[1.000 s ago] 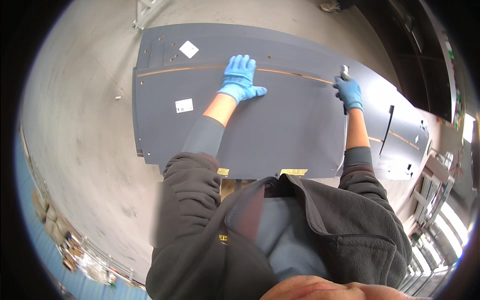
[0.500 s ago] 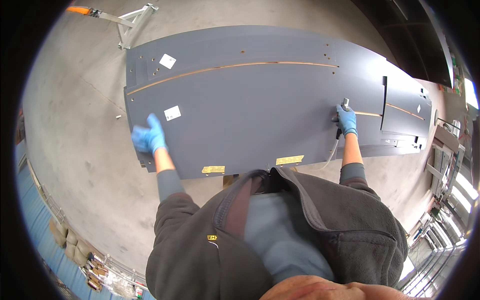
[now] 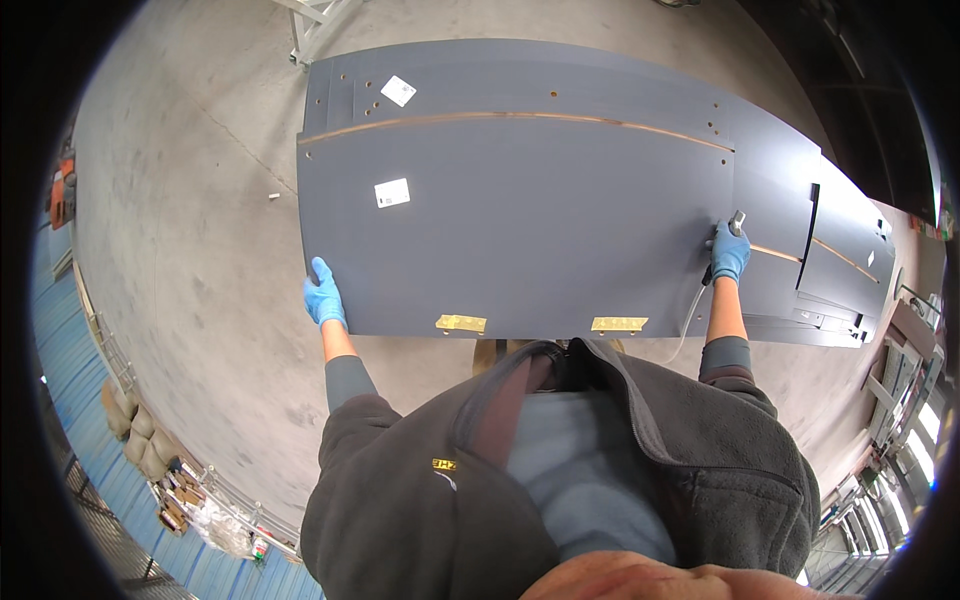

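A large dark grey panel lies flat in front of me. It has drilled holes and a long slot showing bare wood. My left hand, in a blue glove, grips the panel's left edge, thumb on top; the fingertips are hidden. Near the panel's right end, my right hand, also gloved in blue, is wrapped round a hand-held air tool with a silver head. A pale hose runs from it past the near edge. Two yellow tape pieces, one left and one right, sit along that edge.
More grey panels overlap to the right. White labels are stuck on the left part. A white metal stand is beyond the far left corner. A dark structure rises at the far right. Sacks lie at the lower left.
My left hand has come down from over the panel onto its left edge. The right hand keeps hold of the air tool. The whole view has shifted, with the panel now further right.
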`<state>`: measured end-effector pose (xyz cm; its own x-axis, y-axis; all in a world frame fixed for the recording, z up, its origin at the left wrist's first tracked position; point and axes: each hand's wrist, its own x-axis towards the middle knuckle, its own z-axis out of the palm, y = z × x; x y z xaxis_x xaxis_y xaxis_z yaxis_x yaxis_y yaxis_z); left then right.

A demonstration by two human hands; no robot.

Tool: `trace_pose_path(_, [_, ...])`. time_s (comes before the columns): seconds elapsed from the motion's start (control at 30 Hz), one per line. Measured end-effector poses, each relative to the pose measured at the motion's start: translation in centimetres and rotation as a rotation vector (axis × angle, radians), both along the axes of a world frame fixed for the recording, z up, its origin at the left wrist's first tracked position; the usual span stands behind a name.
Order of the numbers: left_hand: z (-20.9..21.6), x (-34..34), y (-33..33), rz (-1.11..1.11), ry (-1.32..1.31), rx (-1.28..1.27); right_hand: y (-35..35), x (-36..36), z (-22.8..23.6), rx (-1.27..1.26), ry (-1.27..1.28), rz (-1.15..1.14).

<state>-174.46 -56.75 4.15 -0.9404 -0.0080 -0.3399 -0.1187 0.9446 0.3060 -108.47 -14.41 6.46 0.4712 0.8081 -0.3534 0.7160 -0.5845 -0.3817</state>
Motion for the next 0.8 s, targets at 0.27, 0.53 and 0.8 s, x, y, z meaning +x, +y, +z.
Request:
trace_pose_path(0.27, [1.4,-2.4,3.5,-0.148,0.116,0.080,-0.1,1.8,-0.2,0.050,0.082,-0.091])
trace_pose_path(0.53, [2.4,-2.9,2.4,-0.411,0.130,-0.478,0.8,0.3,2.1,0.055,0.117,0.025])
trace_pose_path(0.8, [7.3,4.6,6.6,-0.656,0.427,-0.255,1.0,2.7,4.1,-0.058,0.164,0.003])
